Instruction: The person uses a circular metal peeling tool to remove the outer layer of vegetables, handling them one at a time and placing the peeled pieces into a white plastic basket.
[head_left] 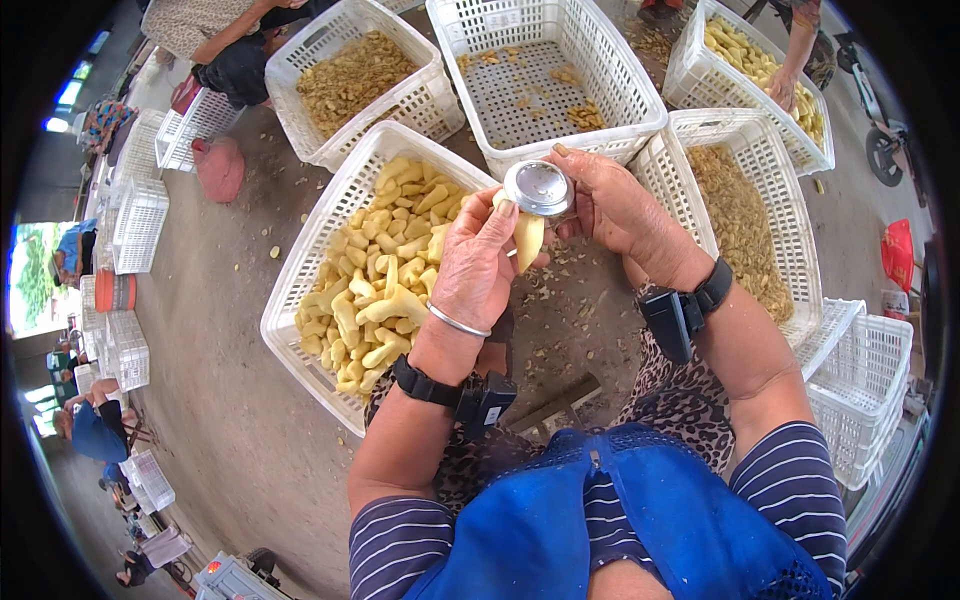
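Observation:
My left hand [472,262] is closed on a pale yellow, peeled ginger piece [529,241], its thumb pressed near the top. My right hand [632,212] grips a round, shiny metal piece like a small lid [541,184], held against the ginger's upper end. The fingers hide part of both things. Below and left of my hands, a white slatted crate [287,290] is heaped with peeled ginger [385,275]. Black devices are strapped to both wrists, and a metal bangle [458,322] circles the left one.
White crates with brownish scraps stand at far left [440,98] and right [806,262]; a crate [492,150] between them has few scraps. Far right, another person's hand [783,90] reaches into a ginger crate [690,72]. Stacked crates [858,385] sit near my right elbow.

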